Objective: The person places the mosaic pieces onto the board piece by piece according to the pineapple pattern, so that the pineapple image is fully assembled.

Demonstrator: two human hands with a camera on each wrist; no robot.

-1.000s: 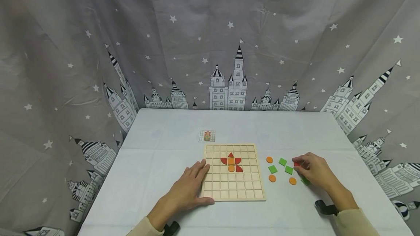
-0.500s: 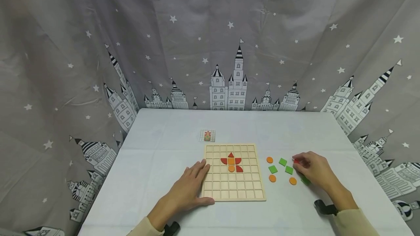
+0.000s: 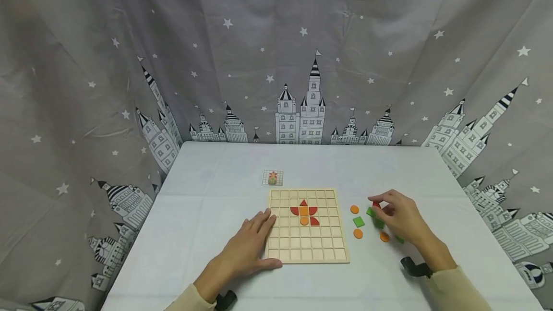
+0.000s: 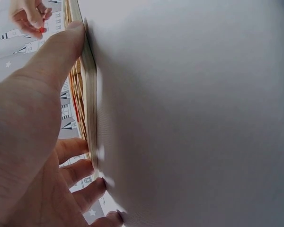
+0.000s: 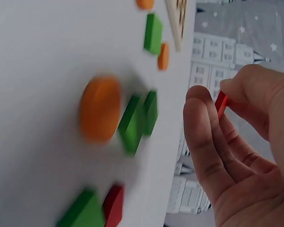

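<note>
My left hand (image 3: 248, 246) rests along the left edge of the wooden grid board (image 3: 289, 244), thumb near its front corner. In the left wrist view the fingertips (image 4: 87, 191) lie along the board's side. On the board sit a red triangle (image 3: 304, 203), an orange square (image 3: 304, 211), an orange disc (image 3: 304, 221) and red quarter-circles, one at the lower right (image 3: 315, 222). Right of the board, my right hand (image 3: 402, 217) pinches a small red piece (image 5: 221, 103) between thumb and fingers, raised over the loose pieces. The fingers partly hide its shape.
Loose green squares (image 3: 358, 221) and orange discs (image 3: 357, 233) lie right of the board. Another red piece (image 5: 114, 205) lies beside a green square (image 5: 83, 210) in the right wrist view. A small pattern card (image 3: 272, 177) lies behind the board. A grey curtain (image 3: 242, 61) hangs behind the table.
My right hand has lifted the red piece from the table and moved a little left with it, toward the board. The left hand and the pieces on the board stay put.
</note>
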